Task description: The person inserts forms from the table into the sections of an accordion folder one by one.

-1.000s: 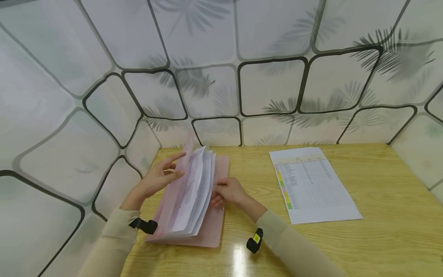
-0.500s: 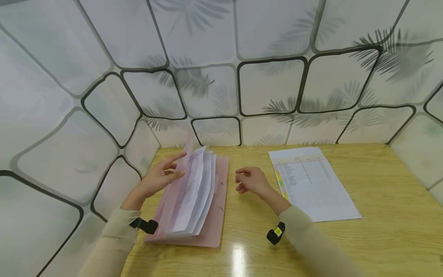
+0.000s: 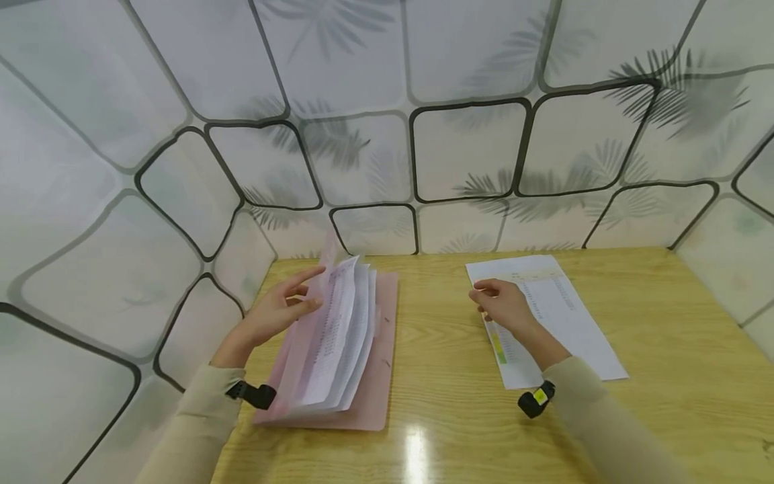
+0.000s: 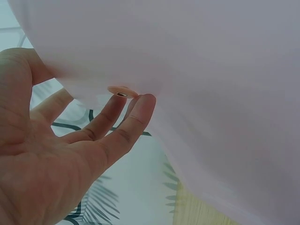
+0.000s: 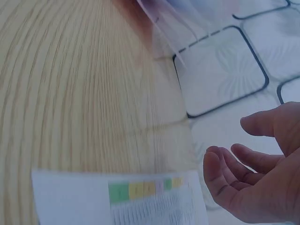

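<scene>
On the left of the table lies a pink translucent folder, its front cover lifted and several white printed sheets fanned inside. My left hand holds that cover up by its edge, thumb on one side and fingers on the other. In the left wrist view, the fingertips are at a round orange snap button on the cover. My right hand hovers over a loose printed sheet with a table and coloured cells. Its fingers are loosely bent, with nothing between them, as the right wrist view also suggests.
The wood-grain table runs back to a patterned wall. Another patterned wall stands close beside the left arm. Bare wood separates the folder from the loose sheet.
My right hand has left the sheets in the folder and moved right until it is over the loose printed sheet. The left hand has stayed at the lifted cover.
</scene>
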`<control>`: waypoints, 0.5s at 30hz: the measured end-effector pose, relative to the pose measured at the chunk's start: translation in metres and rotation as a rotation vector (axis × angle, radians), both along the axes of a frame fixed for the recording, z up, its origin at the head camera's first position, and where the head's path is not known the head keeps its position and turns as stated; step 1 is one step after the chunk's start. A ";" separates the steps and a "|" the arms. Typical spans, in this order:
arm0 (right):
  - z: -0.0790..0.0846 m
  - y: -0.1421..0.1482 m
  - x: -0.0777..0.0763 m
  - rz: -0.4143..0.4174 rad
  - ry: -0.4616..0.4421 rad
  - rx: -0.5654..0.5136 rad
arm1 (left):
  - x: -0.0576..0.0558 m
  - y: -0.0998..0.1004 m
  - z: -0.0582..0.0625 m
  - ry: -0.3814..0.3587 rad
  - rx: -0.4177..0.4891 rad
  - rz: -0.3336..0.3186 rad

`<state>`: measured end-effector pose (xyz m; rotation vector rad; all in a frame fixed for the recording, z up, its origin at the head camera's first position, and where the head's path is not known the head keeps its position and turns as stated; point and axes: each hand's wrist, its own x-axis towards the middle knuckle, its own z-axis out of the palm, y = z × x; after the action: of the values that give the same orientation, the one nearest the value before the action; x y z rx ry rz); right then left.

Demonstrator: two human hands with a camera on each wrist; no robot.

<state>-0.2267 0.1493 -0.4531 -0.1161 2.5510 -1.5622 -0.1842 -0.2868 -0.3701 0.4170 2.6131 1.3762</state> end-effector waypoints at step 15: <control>-0.006 0.075 0.003 -0.174 0.027 0.315 | 0.000 0.003 -0.001 0.002 0.002 -0.005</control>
<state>-0.2239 0.2247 -0.4586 0.1245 2.8560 -1.1920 -0.1847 -0.2839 -0.3707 0.4252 2.6112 1.3775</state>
